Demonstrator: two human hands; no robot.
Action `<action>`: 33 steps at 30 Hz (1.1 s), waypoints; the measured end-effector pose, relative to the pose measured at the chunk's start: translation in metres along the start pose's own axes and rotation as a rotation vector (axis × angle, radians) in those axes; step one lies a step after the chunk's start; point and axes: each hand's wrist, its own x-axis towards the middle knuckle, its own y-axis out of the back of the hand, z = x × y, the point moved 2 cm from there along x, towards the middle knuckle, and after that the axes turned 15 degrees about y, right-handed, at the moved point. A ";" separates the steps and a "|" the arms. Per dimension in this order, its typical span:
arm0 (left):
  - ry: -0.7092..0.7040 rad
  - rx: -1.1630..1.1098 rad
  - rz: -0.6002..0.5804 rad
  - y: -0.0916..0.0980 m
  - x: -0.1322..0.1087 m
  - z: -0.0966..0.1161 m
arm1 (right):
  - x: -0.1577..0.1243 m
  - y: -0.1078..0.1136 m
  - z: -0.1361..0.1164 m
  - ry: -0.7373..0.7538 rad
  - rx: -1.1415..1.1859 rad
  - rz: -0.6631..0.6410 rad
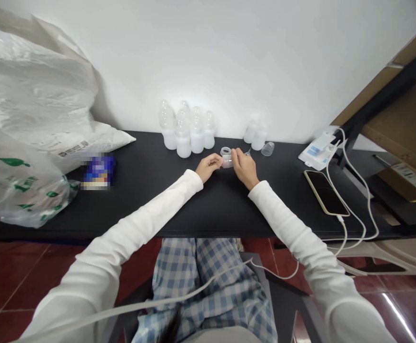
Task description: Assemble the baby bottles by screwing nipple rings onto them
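Observation:
A small clear plastic container (pixel 226 160) with a round open-looking rim lies between my two hands above the black desk. My left hand (pixel 209 166) pinches its left side, fingers closed. Curled round its right side is my right hand (pixel 243 167), and a small clear piece (pixel 248 153) shows just past those fingers. Behind to the left stand several white bottles (pixel 183 145) under tall clear domed covers. Two white bottles without such domes (pixel 258 139) stand behind my right hand. Beside them a clear domed cover (pixel 268 149) rests on its side.
Large plastic bags (pixel 33 95) fill the left side, with a blurred blue packet (pixel 99 171) near them. On the right lie a phone (pixel 326 193), a white power strip (pixel 318 150) and loose white cables (pixel 367 186). A cardboard box (pixel 408 178) sits further right. A white wall backs the desk.

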 end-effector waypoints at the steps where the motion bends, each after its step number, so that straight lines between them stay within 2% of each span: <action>1: 0.029 -0.020 0.011 0.000 -0.001 0.001 | 0.000 -0.001 0.000 -0.007 0.007 -0.006; 4: 0.092 -0.088 0.052 0.000 -0.006 0.004 | 0.000 -0.006 -0.002 0.044 0.018 -0.001; 9: 0.116 -0.192 0.131 -0.004 -0.012 0.011 | 0.001 -0.010 -0.001 0.249 0.026 0.055; 15: 0.192 -0.233 0.238 -0.003 -0.010 0.016 | 0.002 -0.003 -0.004 0.531 0.109 0.006; 19: 0.246 -0.244 0.252 -0.001 -0.010 0.019 | 0.003 0.002 -0.011 0.643 0.101 -0.008; 24: 0.292 -0.256 0.228 0.002 -0.009 0.026 | 0.005 0.003 -0.015 0.711 0.109 -0.015; 28: 0.316 -0.230 0.199 0.008 -0.005 0.022 | 0.002 0.004 -0.019 0.730 0.147 -0.030; 33: 0.182 -0.165 0.185 0.008 -0.003 0.013 | 0.000 0.011 -0.018 0.623 0.177 -0.008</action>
